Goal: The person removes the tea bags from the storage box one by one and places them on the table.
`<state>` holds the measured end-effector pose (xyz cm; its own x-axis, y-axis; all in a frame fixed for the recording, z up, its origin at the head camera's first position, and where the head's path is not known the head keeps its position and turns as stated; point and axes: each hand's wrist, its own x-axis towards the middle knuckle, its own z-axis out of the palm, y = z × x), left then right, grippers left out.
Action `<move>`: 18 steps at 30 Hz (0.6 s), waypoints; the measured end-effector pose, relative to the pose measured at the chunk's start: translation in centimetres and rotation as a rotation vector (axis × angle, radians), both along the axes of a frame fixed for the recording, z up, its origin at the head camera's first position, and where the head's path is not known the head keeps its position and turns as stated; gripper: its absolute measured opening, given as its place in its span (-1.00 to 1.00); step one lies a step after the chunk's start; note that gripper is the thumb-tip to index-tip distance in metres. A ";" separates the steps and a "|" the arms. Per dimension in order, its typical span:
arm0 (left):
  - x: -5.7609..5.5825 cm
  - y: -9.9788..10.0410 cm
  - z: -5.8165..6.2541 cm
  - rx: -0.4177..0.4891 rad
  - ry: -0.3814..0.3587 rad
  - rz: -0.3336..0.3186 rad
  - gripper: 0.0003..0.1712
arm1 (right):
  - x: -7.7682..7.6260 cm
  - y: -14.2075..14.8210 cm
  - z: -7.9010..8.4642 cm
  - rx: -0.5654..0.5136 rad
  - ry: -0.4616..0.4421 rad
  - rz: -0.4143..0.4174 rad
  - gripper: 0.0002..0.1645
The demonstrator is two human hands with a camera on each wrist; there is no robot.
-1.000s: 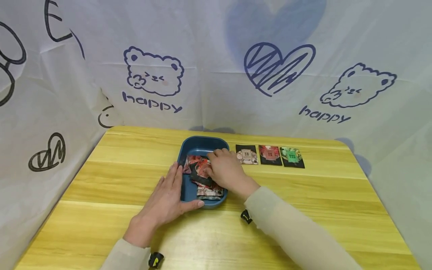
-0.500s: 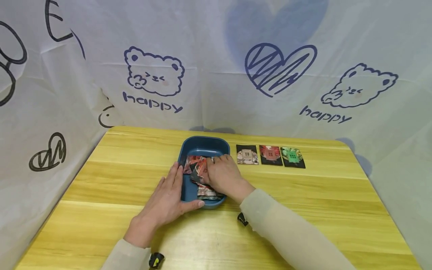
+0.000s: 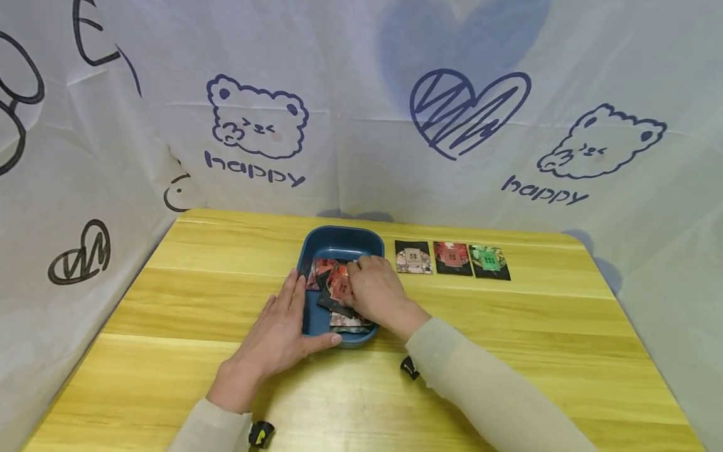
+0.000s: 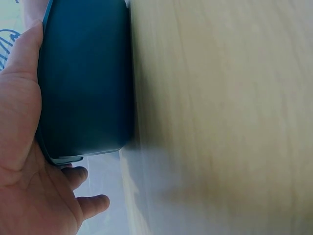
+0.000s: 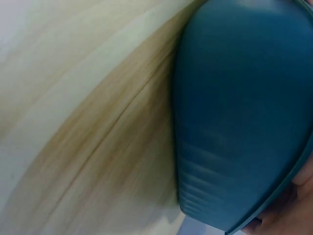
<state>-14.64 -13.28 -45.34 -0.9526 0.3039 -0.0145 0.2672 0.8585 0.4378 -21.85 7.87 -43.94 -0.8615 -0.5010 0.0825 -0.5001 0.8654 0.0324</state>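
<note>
Curling over the right side of the top packet, the fingers of the right hand hid their tips, so whether they pinched it could not be told. The packet lay on the pile in the tray, black end near, long axis running near to far. It was probably light, pliable and slick, best pinched by an edge. The left hand lay with straight fingers along the tray's left side. Right of the tray, three packets lined the counter.
</note>
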 end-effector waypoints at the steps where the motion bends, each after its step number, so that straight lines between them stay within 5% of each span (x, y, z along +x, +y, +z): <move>1: 0.0 0.0 0.0 0.000 -0.002 0.000 0.55 | 0.0 0.0 0.0 -0.019 -0.010 -0.002 -0.32; 11: -0.1 0.0 -0.1 0.002 -0.009 0.001 0.52 | -0.2 0.1 -0.1 -0.115 -0.085 -0.022 -0.30; 18: -0.2 0.0 -0.1 0.005 -0.023 0.005 0.53 | 0.0 0.2 0.5 -0.295 -0.183 -0.062 -0.36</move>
